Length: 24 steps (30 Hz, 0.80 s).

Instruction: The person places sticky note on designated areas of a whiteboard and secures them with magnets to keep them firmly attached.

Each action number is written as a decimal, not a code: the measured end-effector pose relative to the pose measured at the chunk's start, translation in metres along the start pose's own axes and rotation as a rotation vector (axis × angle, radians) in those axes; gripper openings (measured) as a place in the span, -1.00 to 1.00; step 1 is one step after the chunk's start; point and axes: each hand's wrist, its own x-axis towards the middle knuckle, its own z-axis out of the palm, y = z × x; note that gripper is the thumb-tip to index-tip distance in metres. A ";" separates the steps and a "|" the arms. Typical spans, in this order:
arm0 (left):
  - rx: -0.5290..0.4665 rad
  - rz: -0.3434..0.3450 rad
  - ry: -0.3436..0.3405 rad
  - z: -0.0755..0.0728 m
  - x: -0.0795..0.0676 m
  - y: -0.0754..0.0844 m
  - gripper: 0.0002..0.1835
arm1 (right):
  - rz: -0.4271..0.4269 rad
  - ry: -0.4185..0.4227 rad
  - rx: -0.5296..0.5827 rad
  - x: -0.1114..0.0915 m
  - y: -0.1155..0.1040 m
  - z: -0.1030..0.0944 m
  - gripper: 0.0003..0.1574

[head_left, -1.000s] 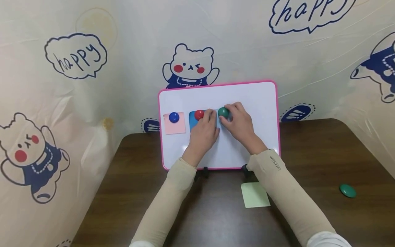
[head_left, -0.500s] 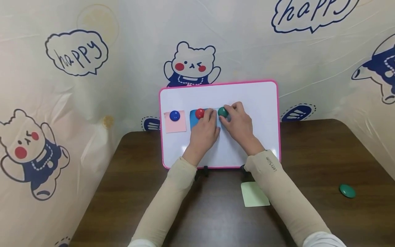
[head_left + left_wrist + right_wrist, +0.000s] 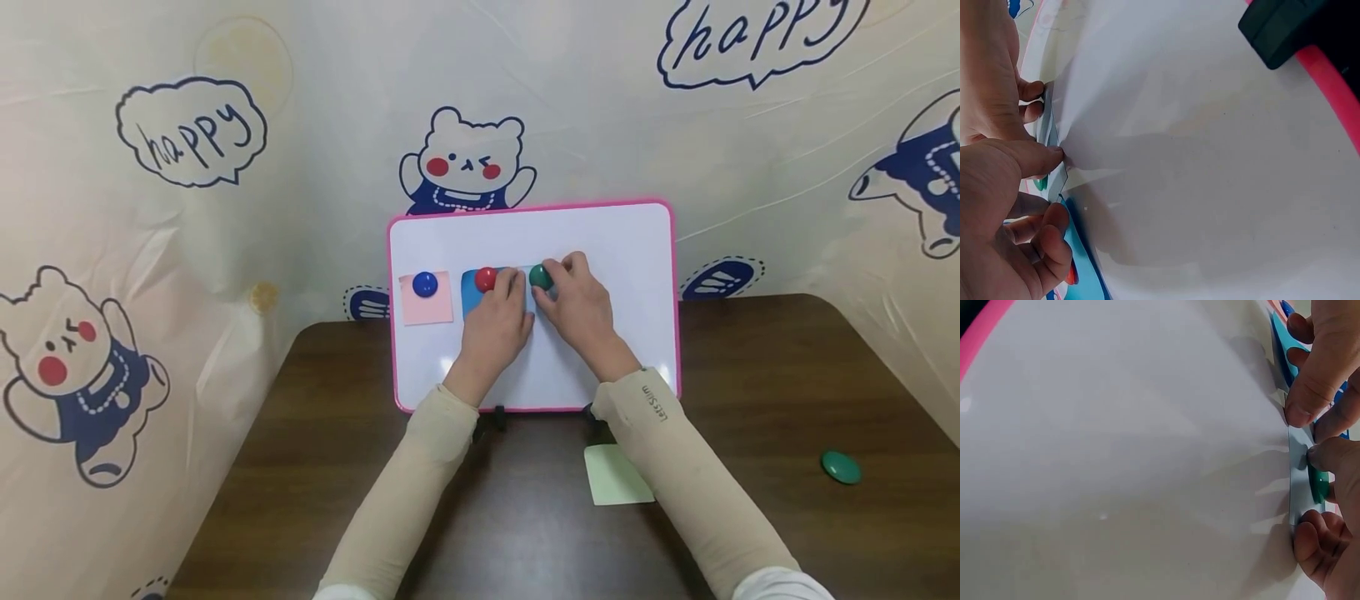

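Note:
A whiteboard with a pink rim stands on the table. My right hand pinches a green round magnet against a light blue sticky note on the board. Most of that note is hidden by the hands in the head view. My left hand holds the note's left edge, thumb at its lower corner and fingertips higher up. Behind the left hand, a blue sticky note sits under a red magnet. Farther left, a blue magnet lies on a pink sticky note.
On the brown table, a pale green sticky note lies just in front of the board, partly beneath my right forearm. A spare green magnet rests toward the right. Black clips support the board's lower edge. A printed curtain hangs behind.
Both hands stay at nearly the same spots on the board. The right hand and forearm have shifted very slightly left, still with the green magnet.

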 end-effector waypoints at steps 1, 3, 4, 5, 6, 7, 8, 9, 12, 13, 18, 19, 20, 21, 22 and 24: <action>-0.001 0.000 -0.002 0.000 0.000 0.000 -0.27 | -0.003 -0.003 -0.006 0.000 0.000 0.000 -0.49; -0.003 -0.003 -0.005 -0.001 -0.001 0.001 -0.27 | -0.003 -0.009 -0.009 0.000 0.000 -0.001 -0.48; -0.004 -0.003 -0.007 -0.001 -0.002 0.001 -0.27 | -0.002 -0.015 -0.010 0.000 0.000 -0.002 -0.48; -0.005 -0.005 -0.009 -0.001 -0.003 0.001 -0.27 | -0.002 -0.019 -0.007 0.000 0.000 -0.003 -0.46; -0.007 -0.006 -0.009 -0.001 -0.003 0.001 -0.27 | 0.001 -0.028 -0.004 -0.001 0.000 -0.004 -0.45; -0.008 -0.007 -0.007 -0.001 -0.004 0.001 -0.27 | 0.005 -0.034 0.001 -0.001 -0.001 -0.005 -0.44; -0.010 -0.007 -0.004 -0.001 -0.005 0.001 -0.27 | 0.011 -0.042 0.006 -0.001 -0.001 -0.006 -0.42; -0.015 -0.007 0.001 0.000 -0.006 0.001 -0.28 | 0.020 -0.053 0.010 -0.002 -0.002 -0.008 -0.41; -0.025 -0.006 0.014 0.002 -0.009 -0.001 -0.28 | 0.043 -0.070 0.029 -0.004 -0.001 -0.010 -0.38; -0.031 -0.005 0.017 0.003 -0.010 -0.002 -0.28 | 0.051 -0.074 0.036 -0.006 0.000 -0.011 -0.38; -0.076 -0.004 0.023 0.004 -0.017 -0.004 -0.31 | 0.135 -0.113 0.093 -0.014 0.004 -0.022 -0.35; -0.091 -0.005 0.025 0.004 -0.018 -0.004 -0.32 | 0.162 -0.124 0.112 -0.016 0.005 -0.025 -0.35; -0.105 -0.007 0.024 0.004 -0.020 -0.004 -0.34 | 0.187 -0.133 0.130 -0.018 0.006 -0.029 -0.35; -0.120 -0.009 0.023 0.003 -0.021 -0.004 -0.35 | 0.211 -0.140 0.153 -0.021 0.007 -0.033 -0.35; -0.133 -0.011 0.020 0.002 -0.023 -0.003 -0.37 | 0.234 -0.145 0.173 -0.024 0.009 -0.036 -0.36; -0.158 -0.016 0.012 0.000 -0.027 -0.002 -0.40 | 0.270 -0.159 0.206 -0.030 0.012 -0.043 -0.38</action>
